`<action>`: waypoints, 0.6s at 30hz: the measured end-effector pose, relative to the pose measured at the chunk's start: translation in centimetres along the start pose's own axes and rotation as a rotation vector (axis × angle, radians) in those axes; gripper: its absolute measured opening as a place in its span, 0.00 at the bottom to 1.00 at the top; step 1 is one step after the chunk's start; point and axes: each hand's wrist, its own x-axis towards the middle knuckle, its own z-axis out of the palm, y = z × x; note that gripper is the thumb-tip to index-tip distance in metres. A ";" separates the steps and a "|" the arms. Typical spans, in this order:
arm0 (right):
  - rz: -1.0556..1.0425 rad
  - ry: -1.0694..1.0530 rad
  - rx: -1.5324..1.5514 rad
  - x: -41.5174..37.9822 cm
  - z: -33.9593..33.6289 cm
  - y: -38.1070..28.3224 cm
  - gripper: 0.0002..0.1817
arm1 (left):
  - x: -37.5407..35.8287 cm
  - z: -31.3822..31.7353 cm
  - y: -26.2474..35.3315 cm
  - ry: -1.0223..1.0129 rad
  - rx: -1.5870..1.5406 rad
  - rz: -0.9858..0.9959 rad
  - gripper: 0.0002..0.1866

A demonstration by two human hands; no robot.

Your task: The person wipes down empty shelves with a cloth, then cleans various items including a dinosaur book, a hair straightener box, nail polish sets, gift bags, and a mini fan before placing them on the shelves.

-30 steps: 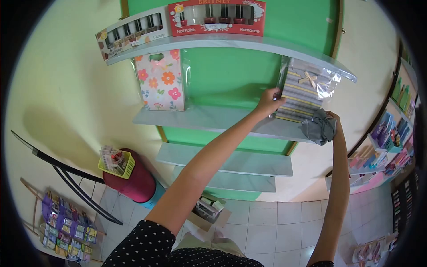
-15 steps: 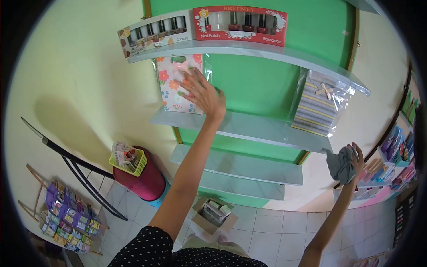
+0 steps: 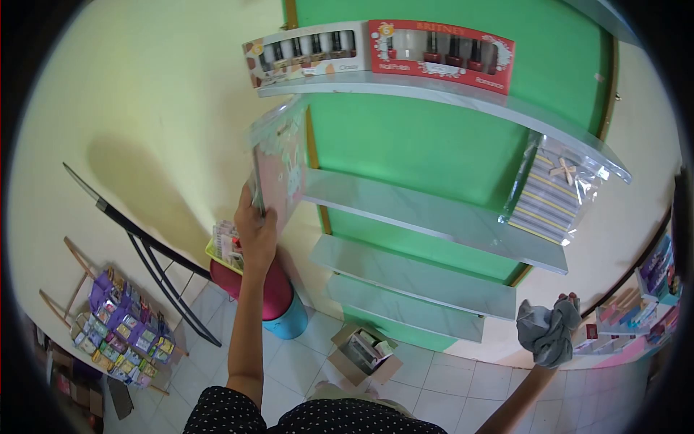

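My left hand (image 3: 256, 235) grips the lower edge of a gift bag (image 3: 282, 170) in clear plastic, its fingers wrapped round it. The pack is pink with a pale pattern, turned nearly edge-on, and stands off the left end of the second shelf (image 3: 426, 206). In my right hand (image 3: 570, 304) is a bunched grey cloth (image 3: 546, 336), held below the right end of that shelf. A grey-and-yellow striped gift bag (image 3: 542, 192) with a bow, also in plastic, leans on the shelf's right end.
Two nail polish sets, one white (image 3: 293, 69) and one red (image 3: 499, 79), stand on the top shelf (image 3: 405, 83). Below are an open cardboard box (image 3: 387, 370), a red bin (image 3: 278, 289) with a yellow basket (image 3: 217, 253), a black metal frame (image 3: 148, 235) and a packet rack (image 3: 130, 325).
My left hand, open over the flowered gift bag before, has gripped it and drawn it left off the shelf, turning it. My right hand with the cloth has lowered; the view has shifted.
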 end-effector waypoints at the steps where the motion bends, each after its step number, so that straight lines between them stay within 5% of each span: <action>1: 0.047 0.021 0.057 -0.4 0.2 1.3 0.10 | -1.1 -0.8 1.0 0.012 0.014 -0.003 0.32; 5: 0.140 0.083 0.192 -2.6 6.0 3.9 0.10 | -5.5 -2.0 3.8 0.109 -0.327 -0.311 0.32; 9: -0.161 0.112 0.083 -7.0 17.1 -0.2 0.10 | -9.8 0.3 5.0 -0.038 -0.591 -0.610 0.33; 10: -0.207 0.067 -0.040 -9.2 19.4 -2.0 0.07 | -10.7 1.3 5.2 -0.059 -0.606 -0.638 0.33; 12: -0.655 -0.234 -0.050 -12.1 21.7 -0.7 0.11 | -12.1 3.1 5.6 -0.144 -0.698 -0.748 0.34; 13: -0.820 -0.459 -0.344 -13.2 21.7 -1.4 0.15 | -12.9 3.8 5.3 -0.167 -0.708 -0.761 0.34; 15: -0.970 -0.610 -0.099 -15.0 23.1 0.8 0.20 | -14.2 5.0 4.5 -0.105 -0.818 -0.686 0.34; 18: -1.046 -0.652 -0.151 -15.6 22.2 1.5 0.20 | -13.9 5.1 4.9 -0.162 -0.842 -0.683 0.35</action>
